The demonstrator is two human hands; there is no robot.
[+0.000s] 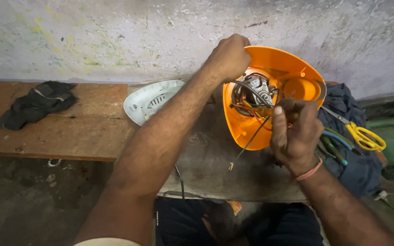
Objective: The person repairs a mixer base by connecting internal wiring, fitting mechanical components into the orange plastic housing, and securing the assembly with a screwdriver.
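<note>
The left hand (pixel 228 57) held the orange housing (pixel 292 75) in a closed grip while the right hand (pixel 295 132) pinched its wires (pixel 251 139) above the table (pixel 83 127).

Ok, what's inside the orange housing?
Inside the orange housing sit a small motor and a bundle of coloured wires. The right hand covers the lower part, so what lies there cannot be seen.
</note>
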